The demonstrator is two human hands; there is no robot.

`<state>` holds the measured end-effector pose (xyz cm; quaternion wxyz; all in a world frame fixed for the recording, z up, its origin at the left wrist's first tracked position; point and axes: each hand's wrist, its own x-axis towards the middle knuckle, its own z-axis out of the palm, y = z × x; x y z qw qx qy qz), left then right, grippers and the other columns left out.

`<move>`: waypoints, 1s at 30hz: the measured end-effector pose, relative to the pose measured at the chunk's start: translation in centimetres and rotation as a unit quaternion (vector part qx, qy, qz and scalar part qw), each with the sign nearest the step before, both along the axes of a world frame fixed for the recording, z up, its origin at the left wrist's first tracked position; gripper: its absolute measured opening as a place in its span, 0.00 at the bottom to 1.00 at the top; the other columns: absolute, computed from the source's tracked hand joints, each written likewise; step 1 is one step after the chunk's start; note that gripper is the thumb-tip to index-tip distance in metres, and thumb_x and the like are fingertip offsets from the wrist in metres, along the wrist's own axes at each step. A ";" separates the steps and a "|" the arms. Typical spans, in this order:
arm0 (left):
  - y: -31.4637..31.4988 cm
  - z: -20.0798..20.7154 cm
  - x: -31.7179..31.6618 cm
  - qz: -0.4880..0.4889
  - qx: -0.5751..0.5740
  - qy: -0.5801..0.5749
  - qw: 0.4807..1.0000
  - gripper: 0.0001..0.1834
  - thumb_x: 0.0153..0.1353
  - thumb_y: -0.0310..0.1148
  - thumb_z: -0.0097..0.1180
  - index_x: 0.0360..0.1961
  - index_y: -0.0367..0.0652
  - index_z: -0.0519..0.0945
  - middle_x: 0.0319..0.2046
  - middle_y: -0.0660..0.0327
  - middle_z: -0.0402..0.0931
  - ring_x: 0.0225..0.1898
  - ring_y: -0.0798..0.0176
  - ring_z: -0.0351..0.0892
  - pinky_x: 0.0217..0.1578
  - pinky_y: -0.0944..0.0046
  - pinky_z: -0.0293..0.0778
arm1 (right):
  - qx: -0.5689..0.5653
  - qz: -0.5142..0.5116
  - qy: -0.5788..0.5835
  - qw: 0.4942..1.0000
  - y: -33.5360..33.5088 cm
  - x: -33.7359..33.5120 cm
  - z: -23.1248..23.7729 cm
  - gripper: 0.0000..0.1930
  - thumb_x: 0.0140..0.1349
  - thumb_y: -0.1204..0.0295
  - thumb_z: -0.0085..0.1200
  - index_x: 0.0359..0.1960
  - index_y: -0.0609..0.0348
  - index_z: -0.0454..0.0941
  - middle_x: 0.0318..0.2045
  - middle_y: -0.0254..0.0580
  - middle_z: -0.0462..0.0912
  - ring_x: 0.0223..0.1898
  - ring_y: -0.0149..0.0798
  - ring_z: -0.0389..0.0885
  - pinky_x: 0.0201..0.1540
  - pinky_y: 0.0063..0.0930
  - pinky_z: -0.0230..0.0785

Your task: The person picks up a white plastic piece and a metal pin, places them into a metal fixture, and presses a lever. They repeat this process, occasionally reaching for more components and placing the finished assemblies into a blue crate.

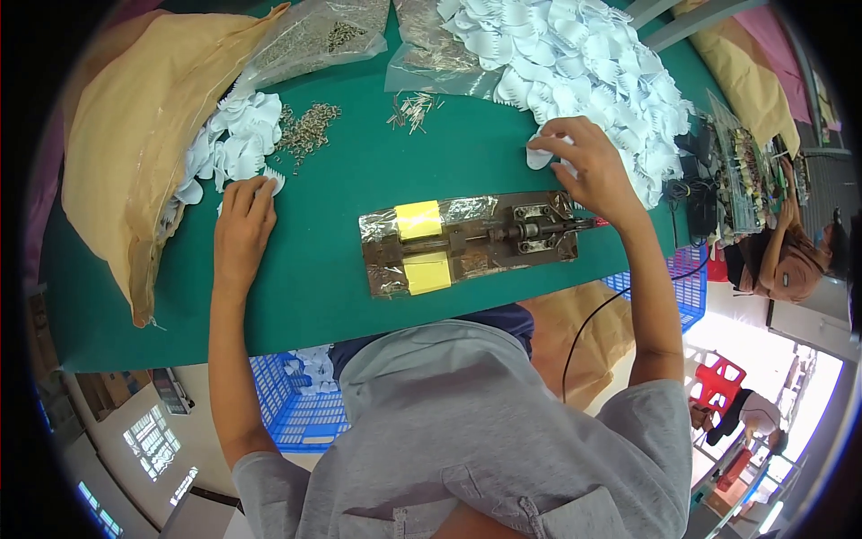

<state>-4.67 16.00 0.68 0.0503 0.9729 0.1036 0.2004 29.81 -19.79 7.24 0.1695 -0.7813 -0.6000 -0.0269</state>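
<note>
My left hand is at the edge of a small heap of white, curved plastic pieces with comb-like teeth. Its bent fingers close on one white toothed plastic piece; the thumb is mostly hidden. On the other side, my right hand has its fingers curled at another white toothed plastic piece, beside a large pile of the same pieces. Between my forearms lies a long brown fixture with yellow patches, clear tape and a metal clamp mechanism. Neither hand touches it.
Small metal springs and thin metal pins lie loose on the green table. Clear bags are behind them, a tan sack at left. A black cable hangs near my right arm. Blue baskets stand below. Other people are at right.
</note>
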 end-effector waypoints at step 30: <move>-15.4 2.4 3.4 -0.196 -0.118 -0.066 0.971 0.19 0.54 0.28 0.63 0.49 0.49 0.89 0.47 0.73 0.83 0.46 0.64 0.75 0.52 0.60 0.70 | -0.178 0.149 -0.020 0.972 3.8 3.4 0.5 0.20 0.51 0.87 0.58 0.47 0.57 0.77 0.46 0.41 0.80 0.48 0.50 0.83 0.47 0.44 0.79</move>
